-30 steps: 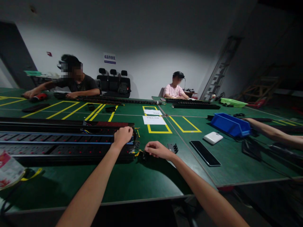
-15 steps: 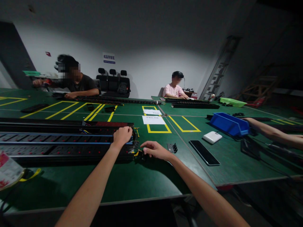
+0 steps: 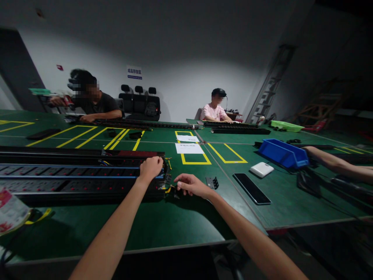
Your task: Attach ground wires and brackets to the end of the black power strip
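Long black power strips (image 3: 87, 186) with rows of sockets and red spots lie side by side on the left of the green table. My left hand (image 3: 150, 168) rests with curled fingers over their right end, gripping the edge. Just off that end, my right hand (image 3: 192, 185) has its thumb and fingers closed near a small dark part and a yellow wire (image 3: 168, 190). What exactly is between those fingers is too dark to make out. A black metal bracket (image 3: 212, 182) lies right of my right hand.
A phone (image 3: 251, 188), a white box-shaped device (image 3: 261, 169) and a blue bin (image 3: 282, 153) are on the right, where another person's arm (image 3: 335, 161) reaches in. Paper sheets (image 3: 189, 148) lie ahead. Two people sit across the table. A patterned container (image 3: 13, 212) stands near left.
My hands stay almost still at the strip end. Across the table, the left co-worker's hand with a red tool has moved slightly to the right.
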Tool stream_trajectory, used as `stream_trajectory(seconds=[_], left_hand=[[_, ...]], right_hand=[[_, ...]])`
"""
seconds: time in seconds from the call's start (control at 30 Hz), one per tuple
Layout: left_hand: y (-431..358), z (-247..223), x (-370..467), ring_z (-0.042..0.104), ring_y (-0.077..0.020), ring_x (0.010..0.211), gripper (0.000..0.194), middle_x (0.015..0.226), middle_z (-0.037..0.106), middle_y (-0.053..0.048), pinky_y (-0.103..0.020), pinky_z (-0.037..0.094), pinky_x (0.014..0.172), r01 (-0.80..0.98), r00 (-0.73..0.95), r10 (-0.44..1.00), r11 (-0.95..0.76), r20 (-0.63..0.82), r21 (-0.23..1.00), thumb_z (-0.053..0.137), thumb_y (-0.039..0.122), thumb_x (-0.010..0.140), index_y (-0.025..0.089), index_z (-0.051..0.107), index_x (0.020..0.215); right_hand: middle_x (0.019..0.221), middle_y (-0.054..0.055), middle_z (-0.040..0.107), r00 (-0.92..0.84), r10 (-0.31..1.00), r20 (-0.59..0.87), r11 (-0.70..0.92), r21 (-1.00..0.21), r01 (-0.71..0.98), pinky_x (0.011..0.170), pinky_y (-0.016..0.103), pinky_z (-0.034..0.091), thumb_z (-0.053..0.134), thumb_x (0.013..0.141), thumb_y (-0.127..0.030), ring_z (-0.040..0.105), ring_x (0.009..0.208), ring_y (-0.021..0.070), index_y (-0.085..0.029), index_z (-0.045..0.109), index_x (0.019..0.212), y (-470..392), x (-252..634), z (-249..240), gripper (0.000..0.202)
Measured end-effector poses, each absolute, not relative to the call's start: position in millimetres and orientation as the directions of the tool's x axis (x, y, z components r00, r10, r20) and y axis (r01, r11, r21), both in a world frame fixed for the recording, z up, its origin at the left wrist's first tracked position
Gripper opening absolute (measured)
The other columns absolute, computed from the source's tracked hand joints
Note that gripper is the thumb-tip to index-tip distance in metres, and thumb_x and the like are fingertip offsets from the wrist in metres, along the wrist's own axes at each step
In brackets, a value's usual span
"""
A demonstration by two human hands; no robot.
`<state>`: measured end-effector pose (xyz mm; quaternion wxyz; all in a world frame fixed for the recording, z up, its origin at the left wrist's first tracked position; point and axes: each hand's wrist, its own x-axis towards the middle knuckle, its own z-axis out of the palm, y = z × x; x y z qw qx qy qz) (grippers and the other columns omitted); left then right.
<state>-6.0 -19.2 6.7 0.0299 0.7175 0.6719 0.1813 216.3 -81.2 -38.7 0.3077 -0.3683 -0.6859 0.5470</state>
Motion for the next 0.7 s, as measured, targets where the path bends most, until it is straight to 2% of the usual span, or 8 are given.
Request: stream_trajectory(seconds=[0.3,0.4,0.47,0.53,0.6,0.63,0.7], left_hand=[[-19,8,-6,0.07,-0.0319,0.097,0.048,0.101,0.074,-0.015,-0.042,0.052,0.084,0.955,0.023,0.977,-0.084,0.214,0.283,0.031,0.042,0.096,0.023,0.074,0.096],[-19,8,-6,0.07,-0.0329,0.097,0.047,0.101,0.074,-0.015,-0.043,0.053,0.083,0.952,0.03,0.977,-0.093,0.211,0.293,0.03,0.041,0.096,0.024,0.074,0.095],[-19,8,-6,0.07,-0.0332,0.097,0.048,0.101,0.074,-0.015,-0.043,0.053,0.083,0.951,0.03,0.977,-0.093,0.212,0.295,0.03,0.042,0.096,0.023,0.074,0.095],[-20,9,-5,0.07,-0.0332,0.098,0.048,0.101,0.074,-0.015,-0.043,0.053,0.083,0.952,0.022,0.978,-0.083,0.206,0.295,0.03,0.042,0.096,0.023,0.074,0.096],[-20,11,-5,0.069,-0.0328,0.099,0.047,0.102,0.074,-0.015,-0.043,0.053,0.085,0.953,0.015,0.981,-0.073,0.195,0.295,0.031,0.041,0.096,0.023,0.074,0.097],[-21,11,-5,0.069,-0.0326,0.1,0.047,0.102,0.074,-0.015,-0.043,0.053,0.085,0.953,0.015,0.982,-0.071,0.188,0.295,0.031,0.041,0.096,0.023,0.075,0.097],[-21,12,-5,0.069,-0.0322,0.1,0.047,0.103,0.074,-0.015,-0.043,0.052,0.086,0.953,0.016,0.983,-0.07,0.181,0.296,0.031,0.041,0.096,0.023,0.075,0.097]], right_hand=[[0.087,0.004,0.067,-0.541,0.841,0.016,0.111,-0.983,0.143,0.041,0.016,0.038,0.065,0.084,-0.061,0.059,0.059,0.0095,-0.016,0.061,0.114,-83,216,-36,0.054],[0.08,0.001,0.064,-0.513,0.858,0.011,0.121,-0.976,0.181,0.041,0.018,0.035,0.055,0.088,-0.065,0.053,0.053,0.0086,-0.017,0.057,0.123,-81,215,-40,0.059],[0.073,-0.001,0.06,-0.462,0.885,0.055,0.183,-0.954,0.237,0.043,0.019,0.034,0.048,0.091,-0.067,0.048,0.05,0.0089,-0.017,0.057,0.123,-78,217,-41,0.06],[0.069,-0.001,0.058,-0.382,0.91,0.162,0.302,-0.889,0.343,0.05,0.022,0.037,0.043,0.094,-0.066,0.05,0.055,0.0111,-0.017,0.061,0.116,-75,223,-40,0.057],[0.069,0.001,0.06,-0.29,0.918,0.271,0.39,-0.755,0.527,0.058,0.024,0.038,0.043,0.096,-0.061,0.055,0.062,0.0145,-0.018,0.066,0.107,-73,235,-35,0.05],[0.069,0.001,0.061,-0.244,0.923,0.297,0.383,-0.66,0.646,0.059,0.025,0.037,0.044,0.097,-0.058,0.056,0.063,0.0157,-0.02,0.067,0.105,-72,243,-31,0.044],[0.07,0.003,0.064,-0.131,0.945,0.299,0.266,-0.475,0.839,0.061,0.025,0.035,0.049,0.097,-0.049,0.058,0.066,0.0172,-0.023,0.068,0.104,-71,262,-24,0.033]])
